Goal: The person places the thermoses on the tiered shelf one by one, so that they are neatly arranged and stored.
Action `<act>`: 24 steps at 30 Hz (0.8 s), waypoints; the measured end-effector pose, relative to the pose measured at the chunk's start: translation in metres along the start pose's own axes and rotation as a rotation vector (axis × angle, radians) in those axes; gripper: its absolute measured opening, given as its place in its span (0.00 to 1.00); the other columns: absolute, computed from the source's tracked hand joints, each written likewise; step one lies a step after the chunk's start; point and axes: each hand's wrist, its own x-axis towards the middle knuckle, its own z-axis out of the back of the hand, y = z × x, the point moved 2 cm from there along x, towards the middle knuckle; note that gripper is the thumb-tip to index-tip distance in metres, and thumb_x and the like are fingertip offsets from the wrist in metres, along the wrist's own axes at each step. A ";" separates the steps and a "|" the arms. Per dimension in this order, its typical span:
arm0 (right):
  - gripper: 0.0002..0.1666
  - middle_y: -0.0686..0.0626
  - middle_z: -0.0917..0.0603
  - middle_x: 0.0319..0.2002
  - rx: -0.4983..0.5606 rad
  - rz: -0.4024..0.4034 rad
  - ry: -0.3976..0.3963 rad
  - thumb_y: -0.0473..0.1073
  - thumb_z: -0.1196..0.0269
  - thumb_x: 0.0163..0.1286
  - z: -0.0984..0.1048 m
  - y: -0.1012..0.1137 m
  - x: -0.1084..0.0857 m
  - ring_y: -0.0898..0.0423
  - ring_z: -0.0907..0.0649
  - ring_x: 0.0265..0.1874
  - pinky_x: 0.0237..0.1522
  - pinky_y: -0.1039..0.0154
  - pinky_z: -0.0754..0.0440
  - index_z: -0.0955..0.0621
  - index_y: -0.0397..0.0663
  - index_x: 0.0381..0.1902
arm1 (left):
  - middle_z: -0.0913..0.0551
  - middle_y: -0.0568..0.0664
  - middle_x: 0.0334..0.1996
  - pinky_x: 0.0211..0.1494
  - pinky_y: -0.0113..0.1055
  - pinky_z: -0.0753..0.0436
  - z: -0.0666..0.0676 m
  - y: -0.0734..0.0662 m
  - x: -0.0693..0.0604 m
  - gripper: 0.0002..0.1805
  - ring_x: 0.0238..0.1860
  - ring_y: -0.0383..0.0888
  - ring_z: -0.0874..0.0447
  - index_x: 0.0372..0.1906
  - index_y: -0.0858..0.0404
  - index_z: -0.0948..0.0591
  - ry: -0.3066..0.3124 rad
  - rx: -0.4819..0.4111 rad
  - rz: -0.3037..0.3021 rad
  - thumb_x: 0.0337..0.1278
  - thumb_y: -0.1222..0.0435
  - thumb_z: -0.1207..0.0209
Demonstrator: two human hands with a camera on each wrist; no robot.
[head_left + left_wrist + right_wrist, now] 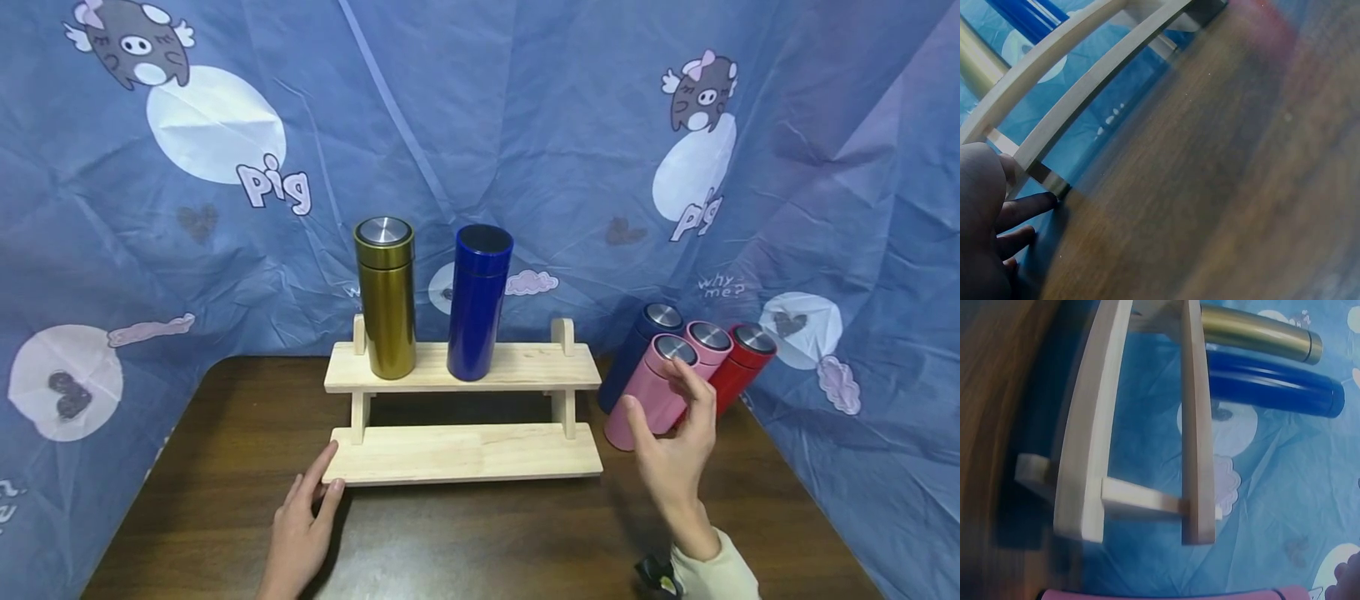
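My left hand touches the left end of the lower board of a two-tier wooden rack, thumb at the front corner. Its fingers look fairly straight in the left wrist view. With thumb and fingers spread apart, my right hand is in front of a pink thermos, and no grip on it shows. Only that bottle's edge appears in the right wrist view. A gold thermos and a bright blue thermos stand upright on the rack's upper board.
Close behind the nearer pink bottle are a dark blue thermos, a second pink thermos and a red thermos. Blue printed cloth hangs around the back and sides of the brown wooden table.
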 end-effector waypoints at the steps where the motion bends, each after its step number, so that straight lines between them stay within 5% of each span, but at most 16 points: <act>1: 0.40 0.19 0.20 0.58 -0.009 -0.008 -0.003 0.22 0.28 0.56 0.001 0.003 0.001 0.56 0.19 0.63 0.67 0.65 0.23 0.25 0.21 0.69 | 0.12 0.70 0.59 0.83 0.72 0.35 0.000 0.000 0.000 0.28 0.61 0.69 0.11 0.82 0.57 0.25 -0.002 0.000 0.000 0.85 0.62 0.40; 24: 0.38 0.19 0.23 0.56 -0.159 -0.095 -0.097 0.27 0.24 0.59 0.016 -0.009 0.008 0.59 0.23 0.56 0.62 0.69 0.26 0.22 0.23 0.67 | 0.11 0.69 0.60 0.83 0.70 0.34 0.000 0.002 0.000 0.28 0.60 0.68 0.10 0.82 0.55 0.25 -0.008 -0.001 -0.002 0.84 0.61 0.40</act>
